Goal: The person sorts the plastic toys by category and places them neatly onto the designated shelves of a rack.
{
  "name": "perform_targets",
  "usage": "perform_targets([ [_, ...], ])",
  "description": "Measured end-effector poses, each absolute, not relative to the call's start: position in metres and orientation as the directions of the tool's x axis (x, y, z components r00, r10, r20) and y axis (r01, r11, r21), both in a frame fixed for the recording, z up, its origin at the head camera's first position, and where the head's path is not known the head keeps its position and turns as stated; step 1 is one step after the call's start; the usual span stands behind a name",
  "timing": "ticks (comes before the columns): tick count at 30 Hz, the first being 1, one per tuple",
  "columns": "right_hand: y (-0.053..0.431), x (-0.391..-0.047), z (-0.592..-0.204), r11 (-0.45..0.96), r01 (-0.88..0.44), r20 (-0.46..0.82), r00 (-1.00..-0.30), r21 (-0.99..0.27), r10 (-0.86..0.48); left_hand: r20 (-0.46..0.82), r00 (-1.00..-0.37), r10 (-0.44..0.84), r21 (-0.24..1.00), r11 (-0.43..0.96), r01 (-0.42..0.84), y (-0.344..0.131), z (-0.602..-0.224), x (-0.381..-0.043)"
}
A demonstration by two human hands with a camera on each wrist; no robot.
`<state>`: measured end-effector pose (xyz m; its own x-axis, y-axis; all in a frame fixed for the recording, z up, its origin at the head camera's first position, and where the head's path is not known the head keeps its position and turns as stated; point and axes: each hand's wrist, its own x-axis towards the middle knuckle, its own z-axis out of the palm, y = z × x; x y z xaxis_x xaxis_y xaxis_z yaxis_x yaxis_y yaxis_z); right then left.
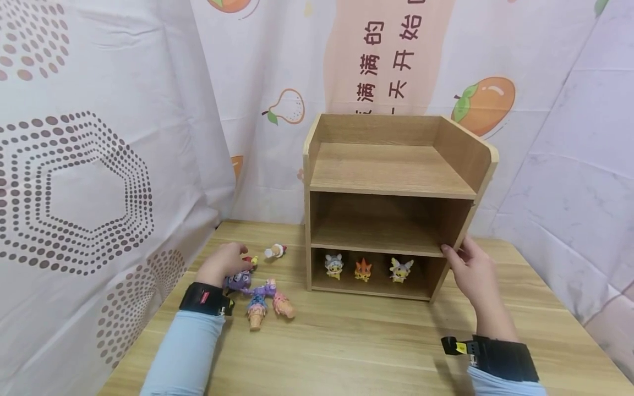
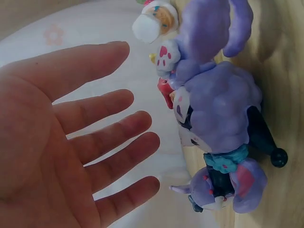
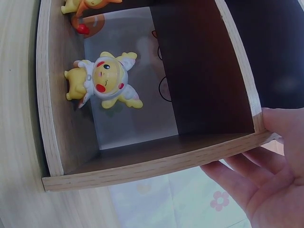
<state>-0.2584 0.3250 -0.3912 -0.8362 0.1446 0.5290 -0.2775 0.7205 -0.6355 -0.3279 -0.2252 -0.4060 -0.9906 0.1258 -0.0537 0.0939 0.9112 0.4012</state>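
My left hand (image 1: 224, 264) reaches over a group of small toy figures at the left of the table. In the left wrist view its fingers are spread and nearly straight, apart from a purple figure (image 2: 221, 104) beside them. A red-and-yellow toy (image 1: 251, 260) shows by the fingertips in the head view. My right hand (image 1: 474, 269) grips the right side panel of a wooden shelf (image 1: 391, 193), thumb on the front edge and fingers along the outer side. In the bottom compartment stand a grey-hooded figure (image 1: 334, 266), an orange one (image 1: 363, 270) and a yellow one with a white hood (image 3: 102, 80).
Ice-cream-cone toys, one blue-topped (image 1: 256, 312) and one pink (image 1: 284, 305), lie in front of the purple figures. A white-and-tan toy (image 1: 275, 251) lies farther back, left of the shelf. Patterned cloth (image 1: 267, 165) hangs behind the table.
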Motion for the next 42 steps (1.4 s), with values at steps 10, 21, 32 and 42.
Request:
perform_targets([
  [10, 0.325, -0.259, -0.392, 0.722, -0.282, 0.538, -0.83, -0.632, 0.147, -0.06, -0.986, 0.156, 0.371, 0.921, 0.123, -0.211, -0.402, -0.338],
  [21, 0.324, -0.259, -0.392, 0.703, -0.29, 0.529, -0.836, -0.65, 0.144, -0.081, -0.986, 0.146, 0.363, 0.926, 0.107, -0.196, -0.396, -0.352],
  [32, 0.325, -0.26, -0.393, 0.7, -0.3, 0.539, -0.83, -0.648, 0.144, -0.145, -0.983, 0.11, 0.34, 0.939, 0.055, -0.206, -0.403, -0.357],
  [42, 0.325, -0.26, -0.394, 0.693, -0.307, 0.543, -0.827, -0.652, 0.144, -0.151, -0.982, 0.114, 0.231, 0.97, 0.077, -0.208, -0.409, -0.36],
])
